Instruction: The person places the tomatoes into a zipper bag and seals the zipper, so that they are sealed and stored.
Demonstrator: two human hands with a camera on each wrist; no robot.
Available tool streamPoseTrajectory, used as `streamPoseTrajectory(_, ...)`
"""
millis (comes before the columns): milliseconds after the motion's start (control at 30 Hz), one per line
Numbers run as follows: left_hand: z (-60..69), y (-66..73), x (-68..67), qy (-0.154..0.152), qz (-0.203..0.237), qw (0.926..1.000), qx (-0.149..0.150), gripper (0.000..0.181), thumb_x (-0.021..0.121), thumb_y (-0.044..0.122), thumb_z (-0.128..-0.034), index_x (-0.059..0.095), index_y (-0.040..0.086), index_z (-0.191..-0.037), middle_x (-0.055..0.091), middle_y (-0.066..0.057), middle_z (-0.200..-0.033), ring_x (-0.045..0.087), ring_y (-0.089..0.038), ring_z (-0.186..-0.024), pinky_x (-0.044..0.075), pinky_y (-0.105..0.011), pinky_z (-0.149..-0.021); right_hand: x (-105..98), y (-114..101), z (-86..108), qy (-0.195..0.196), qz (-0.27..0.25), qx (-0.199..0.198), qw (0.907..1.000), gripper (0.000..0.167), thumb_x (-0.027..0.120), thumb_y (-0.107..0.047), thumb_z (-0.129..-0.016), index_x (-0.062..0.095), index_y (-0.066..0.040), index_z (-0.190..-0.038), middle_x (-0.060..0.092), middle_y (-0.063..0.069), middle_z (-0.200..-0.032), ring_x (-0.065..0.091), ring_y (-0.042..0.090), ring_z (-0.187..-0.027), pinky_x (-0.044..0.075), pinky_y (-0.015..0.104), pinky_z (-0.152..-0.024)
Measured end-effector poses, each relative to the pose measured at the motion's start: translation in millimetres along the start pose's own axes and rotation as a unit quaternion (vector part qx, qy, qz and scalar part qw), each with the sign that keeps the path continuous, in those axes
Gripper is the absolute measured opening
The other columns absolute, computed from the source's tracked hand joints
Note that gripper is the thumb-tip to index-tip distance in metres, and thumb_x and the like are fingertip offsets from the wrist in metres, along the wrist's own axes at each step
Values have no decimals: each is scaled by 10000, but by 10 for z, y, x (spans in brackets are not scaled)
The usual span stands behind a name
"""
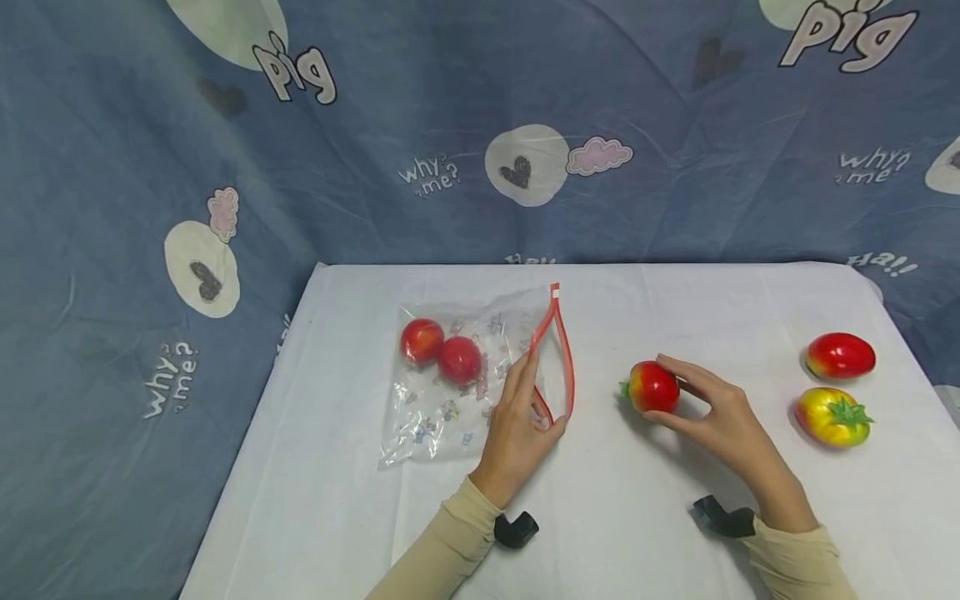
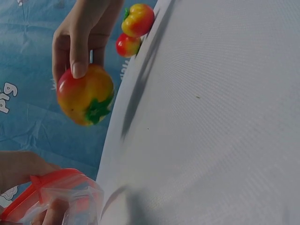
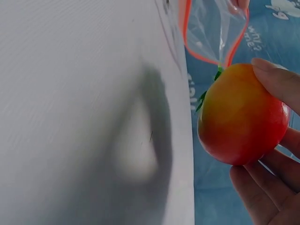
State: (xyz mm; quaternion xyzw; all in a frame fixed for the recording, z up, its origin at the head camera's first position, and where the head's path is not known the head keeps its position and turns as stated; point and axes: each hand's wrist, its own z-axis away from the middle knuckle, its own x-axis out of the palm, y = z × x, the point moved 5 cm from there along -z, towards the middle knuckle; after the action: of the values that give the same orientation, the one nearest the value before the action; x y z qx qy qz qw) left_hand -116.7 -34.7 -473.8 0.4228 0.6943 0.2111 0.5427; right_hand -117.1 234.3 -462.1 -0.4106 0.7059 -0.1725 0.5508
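A clear zip bag (image 1: 442, 417) with a red-edged mouth lies on the table, two red round fruits (image 1: 460, 361) inside it. The left hand (image 1: 517, 433) grips the bag at its parted mouth; in the left wrist view, fingers show through the plastic below the red edge (image 2: 70, 174). To the right of the bag, the right hand (image 1: 716, 412) holds a red and yellow fruit (image 1: 652, 387) with a green leafy top between thumb and fingers. In the right wrist view that fruit (image 3: 241, 115) is raised above the table, its leaves toward the bag mouth (image 3: 218, 35).
At the right of the white table (image 1: 315, 517) lie a red oval fruit (image 1: 840, 356) and a yellow-red fruit (image 1: 834, 417) with a green top. A blue printed cloth (image 1: 420, 100) hangs behind the table. Dark wrist-worn pieces (image 1: 516, 530) stick out near both cuffs.
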Motion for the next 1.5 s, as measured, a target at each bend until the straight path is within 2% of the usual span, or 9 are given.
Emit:
streamPoseTrajectory(267,9,-12,-2,-40,-45,9999,-93,1019,886,40,-773,322,103,-1620,426,-81,-1577,598,-105,-748,535,-148,-635,90,-103,-152,-85,-152,-82,9998,775,954,-87,-695,635,-70,-1402,675,154,-1375,456,-219,-1260,428,25,-963)
streamPoseTrajectory(600,-4,5,-1,-72,-43,9999,-98,1018,884,52,-782,315,114,-1624,426,-92,-1575,603,-121,-755,527,-129,-625,225,-188,-326,-155,-160,-230,9995,777,953,-85,-697,635,-82,-1406,674,119,-1389,554,-69,-1276,504,143,-968)
streamPoseTrajectory(733,-4,0,5,-95,-11,9999,-93,1020,881,43,-784,310,118,-1625,431,-113,-1569,607,-138,-759,534,-129,-617,283,-229,-395,-229,-226,-263,9991,772,946,-70,-704,632,-79,-1409,666,117,-1402,598,68,-1300,502,148,-978)
streamPoseTrajectory(867,2,-4,7,-126,-24,9999,-108,1029,881,51,-788,297,128,-1632,429,-113,-1571,602,-136,-769,542,-127,-622,349,-277,-457,-321,-299,-285,9986,768,943,-71,-711,629,-79,-1412,660,115,-1411,627,238,-1299,545,287,-974)
streamPoseTrajectory(967,3,-3,5,-130,-17,9998,-130,1037,886,57,-785,295,136,-1634,425,-100,-1575,599,-137,-774,552,-130,-632,408,-301,-503,-369,-414,-326,9979,760,940,-82,-720,629,-87,-1413,660,127,-1408,629,303,-1289,559,385,-967)
streamPoseTrajectory(1167,2,3,-3,-146,-32,9998,-111,1035,885,55,-785,296,125,-1633,417,-91,-1582,601,-131,-772,559,-139,-642,545,-345,-601,-478,-729,-435,9952,733,930,-55,-725,633,-49,-1395,656,165,-1401,628,356,-1287,559,459,-979)
streamPoseTrajectory(1500,-5,-4,2,-172,71,9998,-58,1038,882,62,-791,282,118,-1637,405,-105,-1593,604,-134,-795,593,-174,-675,771,-422,-765,-764,-1001,-345,9914,717,919,-76,-752,625,-59,-1406,641,149,-1428,612,341,-1320,557,487,-1003)
